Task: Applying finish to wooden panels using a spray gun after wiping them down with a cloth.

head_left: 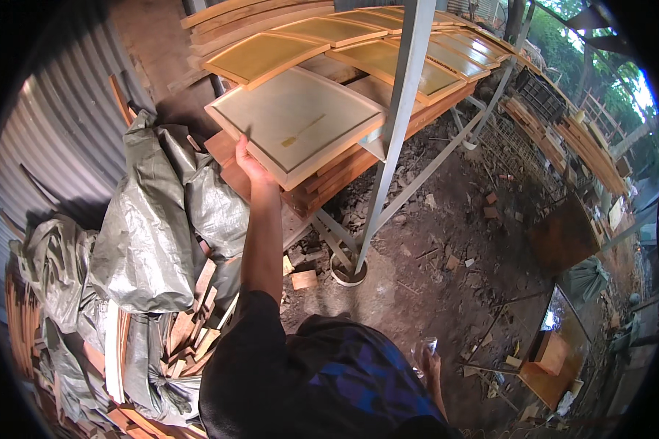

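Observation:
My left hand grips the near left edge of a shallow framed panel, its fingers largely hidden beneath the frame. The panel has a pale grey face, a light wooden rim and a yellowish smear with a thin streak near its middle. It lies over a stack of planks, close to other framed panels with a yellow face. Low by my right side, my right hand is closed around a small clear object, perhaps a cup; its exact kind is hard to make out.
A grey metal post rises just right of the panel, with slanted braces at its base. Grey tarpaulins and wood offcuts crowd the left, by a corrugated wall. Rubble and scraps litter the dirt floor. Planks lie far right.

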Demonstrator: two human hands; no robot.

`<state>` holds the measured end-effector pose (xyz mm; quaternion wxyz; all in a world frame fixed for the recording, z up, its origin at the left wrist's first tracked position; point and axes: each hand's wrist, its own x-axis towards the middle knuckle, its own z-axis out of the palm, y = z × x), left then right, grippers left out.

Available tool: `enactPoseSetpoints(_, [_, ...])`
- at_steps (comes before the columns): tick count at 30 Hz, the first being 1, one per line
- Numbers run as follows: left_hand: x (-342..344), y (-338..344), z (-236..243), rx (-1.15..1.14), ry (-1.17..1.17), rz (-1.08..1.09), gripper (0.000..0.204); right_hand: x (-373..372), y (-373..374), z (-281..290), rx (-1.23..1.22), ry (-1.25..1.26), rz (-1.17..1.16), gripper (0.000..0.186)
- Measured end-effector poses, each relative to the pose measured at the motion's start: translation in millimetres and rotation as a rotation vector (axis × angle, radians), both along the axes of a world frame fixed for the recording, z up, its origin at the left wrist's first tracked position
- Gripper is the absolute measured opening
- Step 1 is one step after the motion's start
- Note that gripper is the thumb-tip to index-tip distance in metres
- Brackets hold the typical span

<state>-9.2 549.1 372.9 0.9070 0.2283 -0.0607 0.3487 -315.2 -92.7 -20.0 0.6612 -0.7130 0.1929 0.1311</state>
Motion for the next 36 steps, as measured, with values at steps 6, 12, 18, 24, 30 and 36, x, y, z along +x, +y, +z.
enactPoseSetpoints(6, [8.4, 3.9, 0.2, -0.019, 0.011, 0.029, 0.053, 6.0, 9.0, 16.9, -0.233, -0.034, 0.073, 0.048])
enactPoseSetpoints(12, [14.6, 5.0, -5.8, -0.045, 0.044, 0.051, 0.055, -0.9, 11.2, 18.7, -0.202, -0.013, 0.025, 0.045])
enactPoseSetpoints(18, [18.5, 0.8, -6.3, -0.036, 0.044, 0.059, 0.058, -20.9, 7.9, 6.8, -0.252, -0.054, 0.039, 0.039])
enactPoseSetpoints(24, [17.0, 9.8, -8.3, -0.046, 0.07, 0.037, 0.058, -18.2, 20.2, 19.9, -0.173, 0.083, -0.033, 0.045])
enactPoseSetpoints(30, [5.0, 2.4, -2.0, -0.053, 0.092, 0.025, 0.058, -21.1, 4.3, 6.1, -0.286, 0.029, 0.031, 0.049])
enactPoseSetpoints(36, [-18.7, 14.1, -9.7, -0.034, 0.01, 0.036, 0.054, -23.9, 8.3, -9.5, 0.029, 0.012, -0.017, 0.048])
